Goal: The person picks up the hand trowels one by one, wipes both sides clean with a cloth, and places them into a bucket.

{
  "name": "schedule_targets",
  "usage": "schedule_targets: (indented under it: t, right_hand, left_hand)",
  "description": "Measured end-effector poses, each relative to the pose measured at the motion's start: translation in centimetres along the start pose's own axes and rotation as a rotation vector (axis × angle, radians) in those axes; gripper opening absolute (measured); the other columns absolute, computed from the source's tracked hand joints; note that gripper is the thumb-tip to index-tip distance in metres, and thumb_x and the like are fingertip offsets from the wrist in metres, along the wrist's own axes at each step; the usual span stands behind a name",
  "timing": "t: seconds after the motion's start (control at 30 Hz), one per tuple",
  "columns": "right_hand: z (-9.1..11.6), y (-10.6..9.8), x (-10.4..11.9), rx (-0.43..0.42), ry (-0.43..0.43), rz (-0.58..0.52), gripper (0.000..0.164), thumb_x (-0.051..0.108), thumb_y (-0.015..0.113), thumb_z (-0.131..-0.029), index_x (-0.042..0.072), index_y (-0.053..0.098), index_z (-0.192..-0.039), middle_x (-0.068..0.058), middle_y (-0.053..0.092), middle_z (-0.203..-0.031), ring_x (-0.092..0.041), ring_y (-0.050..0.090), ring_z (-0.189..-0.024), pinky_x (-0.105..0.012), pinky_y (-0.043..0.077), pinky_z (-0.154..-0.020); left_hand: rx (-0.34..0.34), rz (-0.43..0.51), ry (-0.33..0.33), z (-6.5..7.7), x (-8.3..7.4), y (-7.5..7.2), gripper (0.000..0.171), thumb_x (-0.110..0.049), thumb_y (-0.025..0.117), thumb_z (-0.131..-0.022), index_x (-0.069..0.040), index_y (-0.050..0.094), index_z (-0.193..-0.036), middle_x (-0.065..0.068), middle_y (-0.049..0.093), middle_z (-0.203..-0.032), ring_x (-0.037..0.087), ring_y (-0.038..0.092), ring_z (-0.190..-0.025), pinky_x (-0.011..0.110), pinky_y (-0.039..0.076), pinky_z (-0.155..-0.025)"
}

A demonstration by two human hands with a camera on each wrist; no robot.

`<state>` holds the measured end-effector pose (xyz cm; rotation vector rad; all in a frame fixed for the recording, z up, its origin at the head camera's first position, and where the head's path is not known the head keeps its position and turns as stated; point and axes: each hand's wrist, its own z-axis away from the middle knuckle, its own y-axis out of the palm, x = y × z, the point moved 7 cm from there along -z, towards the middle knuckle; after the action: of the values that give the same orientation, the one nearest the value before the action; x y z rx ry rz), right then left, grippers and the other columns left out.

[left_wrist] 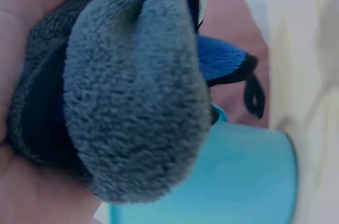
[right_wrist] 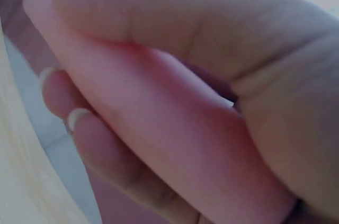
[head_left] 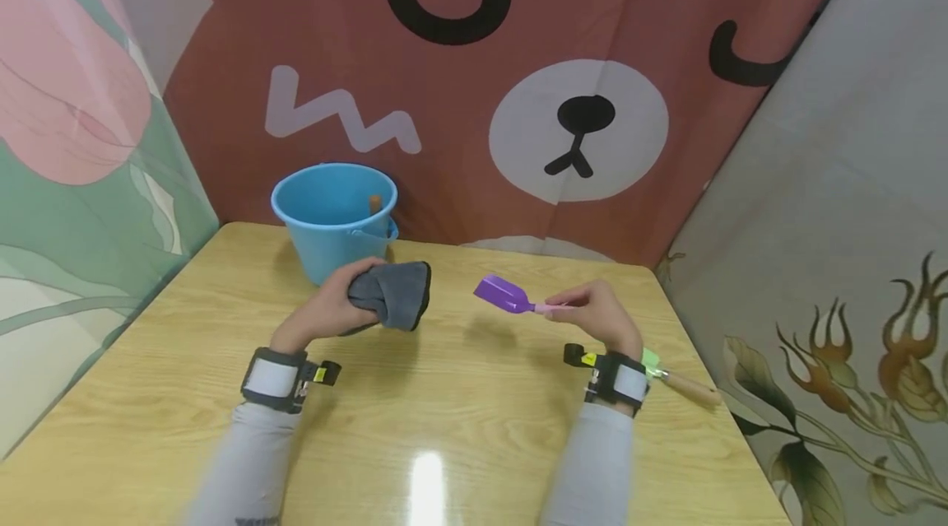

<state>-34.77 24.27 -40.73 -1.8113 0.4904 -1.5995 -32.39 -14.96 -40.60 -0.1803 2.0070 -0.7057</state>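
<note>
My left hand (head_left: 333,308) grips a bunched grey cloth (head_left: 396,295) with dark edging, in front of the bucket. Close up in the left wrist view, the fuzzy cloth (left_wrist: 137,91) fills the palm, and a blue flap with a small dark loop sticks out past it. In my right hand (head_left: 598,314) is a toy shovel with a purple blade (head_left: 504,294), held above the table and pointing left. Thumb and fingers wrap its pink handle (right_wrist: 153,113) in the right wrist view.
A light blue bucket (head_left: 333,242) stands at the back left of the wooden table (head_left: 444,394), a brown handle end (head_left: 375,203) showing inside. Partly behind my right wrist lies a green tool with a wooden handle (head_left: 690,388). Printed curtains (head_left: 459,98) hang around the table.
</note>
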Motion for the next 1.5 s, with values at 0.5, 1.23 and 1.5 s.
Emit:
schedule_targets:
  t: [0.5,1.23,1.5]
  right_hand:
    - [-1.1,3.4,5.5,0.076,-0.179,-0.008,0.022,0.027,0.091,-0.077,0.017,0.084,-0.094,0.001,0.078,-0.089,-0.020,0.067,-0.078,-0.035,0.056,-0.069]
    - [-1.5,4.1,7.6,0.052,-0.219,-0.023,0.017,0.027,0.090,-0.078,0.015,0.084,-0.088,0.001,0.077,-0.086,-0.019,0.068,-0.078,-0.036,0.057,-0.064]
    - [-1.5,4.4,8.0,0.044,-0.217,-0.026,0.017,0.029,0.090,-0.078,0.016,0.083,-0.086,0.001,0.077,-0.085,-0.020,0.069,-0.077,-0.033,0.058,-0.064]
  left_hand:
    - [-0.130,-0.102,0.081,-3.5,-5.1,2.3,0.061,-0.002,0.067,-0.083,-0.026,0.060,-0.138,0.007,0.052,-0.142,0.030,0.050,-0.126,0.056,0.044,-0.102]
    - [-0.049,-0.451,-0.001,-4.1,-5.9,7.6,0.074,-0.073,0.074,-0.075,-0.021,0.069,-0.128,0.014,0.056,-0.142,0.034,0.063,-0.114,0.052,0.055,-0.090]
    - [-0.082,-0.573,0.029,-4.3,-6.3,8.3,0.055,-0.050,0.077,-0.084,-0.012,0.072,-0.124,0.018,0.061,-0.130,0.032,0.068,-0.097,0.047,0.058,-0.078]
